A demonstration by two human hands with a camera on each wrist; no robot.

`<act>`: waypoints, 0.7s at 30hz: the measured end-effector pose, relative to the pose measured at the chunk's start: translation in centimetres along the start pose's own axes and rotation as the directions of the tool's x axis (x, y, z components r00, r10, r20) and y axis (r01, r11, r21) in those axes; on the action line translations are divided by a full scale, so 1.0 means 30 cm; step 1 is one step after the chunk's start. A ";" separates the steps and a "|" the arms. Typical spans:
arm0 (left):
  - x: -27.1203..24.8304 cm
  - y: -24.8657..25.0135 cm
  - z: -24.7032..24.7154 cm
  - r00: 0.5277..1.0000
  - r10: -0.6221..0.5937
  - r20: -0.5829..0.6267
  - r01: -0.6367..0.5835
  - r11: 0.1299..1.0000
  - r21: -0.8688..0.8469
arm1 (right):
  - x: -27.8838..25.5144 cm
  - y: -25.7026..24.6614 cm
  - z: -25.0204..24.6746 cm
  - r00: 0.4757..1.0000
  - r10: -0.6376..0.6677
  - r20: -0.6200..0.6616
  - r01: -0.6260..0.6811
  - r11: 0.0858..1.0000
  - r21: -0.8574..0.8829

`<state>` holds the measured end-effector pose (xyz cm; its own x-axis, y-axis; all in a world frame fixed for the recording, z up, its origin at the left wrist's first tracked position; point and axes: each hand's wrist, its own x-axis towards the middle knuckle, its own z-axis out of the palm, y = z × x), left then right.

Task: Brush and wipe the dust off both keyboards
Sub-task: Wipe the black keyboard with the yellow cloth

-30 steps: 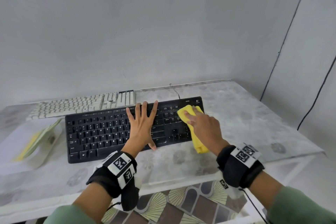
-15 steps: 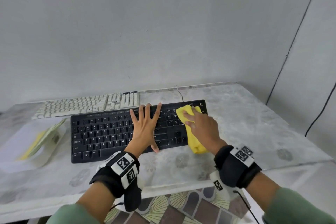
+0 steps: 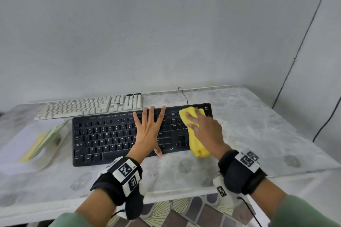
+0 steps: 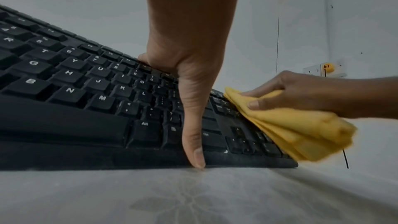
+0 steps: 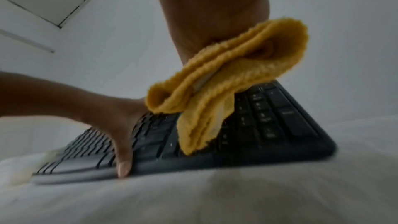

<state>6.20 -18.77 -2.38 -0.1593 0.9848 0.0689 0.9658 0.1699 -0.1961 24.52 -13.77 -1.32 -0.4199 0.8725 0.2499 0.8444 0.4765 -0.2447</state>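
Yellow cloth on the black keyboard

The right hand [image 3: 206, 132] grips a folded, nubbly yellow cloth [image 3: 193, 134] on the black keyboard's [image 3: 110, 134] number pad; the left hand [image 3: 149, 131] lies flat, fingers spread, on its keys; the fingertips blur.

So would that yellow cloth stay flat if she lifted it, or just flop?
Probably flop: the yellow cloth is folded in soft layers, and its free end droops past the right hand over the black keyboard. It looks light, since the fingers hold it easily. It seems unlikely to slide off alone.
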 end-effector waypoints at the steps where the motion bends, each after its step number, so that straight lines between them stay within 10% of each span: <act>1: 0.001 0.001 -0.001 1.000 0.001 -0.002 -0.001 1.000 -0.003 | -0.027 0.012 0.017 1.000 -0.001 0.010 0.001 1.000 -0.019; 9: -0.015 0.009 0.002 1.000 -0.013 -0.027 0.014 1.000 0.016 | -0.019 0.204 -0.043 0.929 0.342 -0.140 -0.241 0.848 0.472; 21: 0.009 -0.005 0.004 1.000 0.007 0.010 -0.007 1.000 -0.009 | -0.125 0.202 0.028 0.945 0.308 0.112 -0.325 0.923 0.204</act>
<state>5.99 -18.52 -2.44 -0.1541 0.9863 0.0580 0.9687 0.1624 -0.1879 30.91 -14.06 -4.52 -0.1735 0.9832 0.0560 0.8486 0.1781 -0.4981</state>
